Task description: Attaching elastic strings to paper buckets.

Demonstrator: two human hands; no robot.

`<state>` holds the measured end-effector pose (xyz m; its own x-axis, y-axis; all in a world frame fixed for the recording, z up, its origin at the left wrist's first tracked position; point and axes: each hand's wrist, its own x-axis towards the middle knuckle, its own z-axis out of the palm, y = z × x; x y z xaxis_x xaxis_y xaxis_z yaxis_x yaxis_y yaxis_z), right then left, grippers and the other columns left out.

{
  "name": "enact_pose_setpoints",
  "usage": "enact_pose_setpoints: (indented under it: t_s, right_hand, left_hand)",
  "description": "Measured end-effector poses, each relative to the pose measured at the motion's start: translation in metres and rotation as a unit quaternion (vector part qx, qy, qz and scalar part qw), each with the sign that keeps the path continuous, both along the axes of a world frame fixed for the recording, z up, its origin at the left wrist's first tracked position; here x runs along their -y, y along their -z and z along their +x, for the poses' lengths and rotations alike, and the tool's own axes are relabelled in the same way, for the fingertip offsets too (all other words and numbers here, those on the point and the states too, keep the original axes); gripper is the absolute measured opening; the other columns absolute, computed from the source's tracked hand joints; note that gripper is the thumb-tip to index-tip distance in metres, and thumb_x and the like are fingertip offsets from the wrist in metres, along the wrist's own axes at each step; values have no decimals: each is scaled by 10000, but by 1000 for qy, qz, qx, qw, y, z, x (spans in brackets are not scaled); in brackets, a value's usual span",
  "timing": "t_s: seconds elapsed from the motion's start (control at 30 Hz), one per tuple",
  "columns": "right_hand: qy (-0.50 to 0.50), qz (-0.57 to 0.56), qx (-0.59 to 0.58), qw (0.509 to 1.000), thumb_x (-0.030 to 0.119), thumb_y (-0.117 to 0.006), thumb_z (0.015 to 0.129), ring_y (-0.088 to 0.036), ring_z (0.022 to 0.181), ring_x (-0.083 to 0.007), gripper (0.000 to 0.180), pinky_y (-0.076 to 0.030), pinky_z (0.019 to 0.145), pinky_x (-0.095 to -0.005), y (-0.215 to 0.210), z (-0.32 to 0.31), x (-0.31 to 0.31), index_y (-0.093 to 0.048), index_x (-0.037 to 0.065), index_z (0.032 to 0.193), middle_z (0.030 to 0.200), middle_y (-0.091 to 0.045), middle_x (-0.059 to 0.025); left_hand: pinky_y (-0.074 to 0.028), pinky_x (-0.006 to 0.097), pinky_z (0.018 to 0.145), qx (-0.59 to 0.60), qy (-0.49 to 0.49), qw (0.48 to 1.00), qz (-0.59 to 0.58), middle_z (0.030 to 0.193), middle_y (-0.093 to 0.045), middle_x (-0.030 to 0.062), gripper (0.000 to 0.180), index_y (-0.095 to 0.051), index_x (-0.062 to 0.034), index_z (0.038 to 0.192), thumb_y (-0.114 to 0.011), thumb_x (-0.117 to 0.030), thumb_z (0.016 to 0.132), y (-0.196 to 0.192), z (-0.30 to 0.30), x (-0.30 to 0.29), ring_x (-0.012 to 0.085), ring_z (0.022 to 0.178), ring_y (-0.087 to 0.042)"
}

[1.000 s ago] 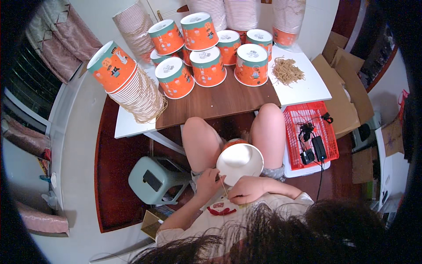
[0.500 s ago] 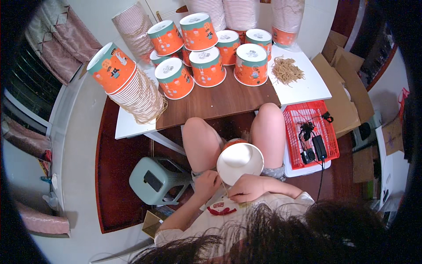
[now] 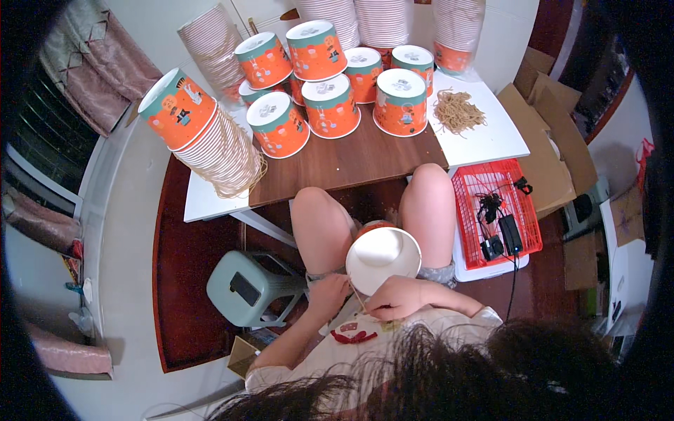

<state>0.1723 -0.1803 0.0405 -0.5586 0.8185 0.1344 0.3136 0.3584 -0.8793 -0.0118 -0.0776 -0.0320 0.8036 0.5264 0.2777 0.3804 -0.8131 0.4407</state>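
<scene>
A white-lined paper bucket (image 3: pixel 372 270) rests in my lap between my knees, its mouth tipped toward me and a strip of orange outside wall showing beyond it. At the left of its near rim, my left hand (image 3: pixel 328 295) pinches one end of a thin tan cord (image 3: pixel 359 302). My right hand (image 3: pixel 395 298) lies just below the rim with its fingers closed on the cord's other end. The short length between the hands is pulled fairly straight. My right fingertips are partly hidden by the hand itself.
Upside-down orange and green paper buckets (image 3: pixel 333 112) stand on the brown-topped table (image 3: pixel 337 168). At left leans a bucket stack (image 3: pixel 221 151) draped with tan cords; a cord pile (image 3: pixel 459 112) lies at right. A stool (image 3: pixel 246 288) and a red crate (image 3: pixel 467 210) flank me.
Hardly anything differs. My right hand has shifted very slightly, and the cord between my hands looks a little straighter. The bucket stays in place.
</scene>
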Motion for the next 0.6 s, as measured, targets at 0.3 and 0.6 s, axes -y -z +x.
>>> enact_pose_setpoints:
  t_s: [0.3,0.6]
  right_hand:
    - [42,-171,59,983,358,-501,813,-580,676,-277,344,-443,603,-335,43,2,-14,-567,27,884,773,-591,-162]
    - [293,-136,108,940,396,-500,801,-586,676,-325,381,-454,617,-386,58,-19,-14,-550,35,910,787,-603,-161]
  left_hand:
    - [-466,343,560,20,-29,995,-96,733,-600,108,98,-594,-57,797,-593,-132,734,7,-12,4,272,637,-587]
    - [-464,333,555,34,-67,974,-215,721,-587,123,91,-566,-40,815,-576,-105,752,-2,-11,14,262,630,-588]
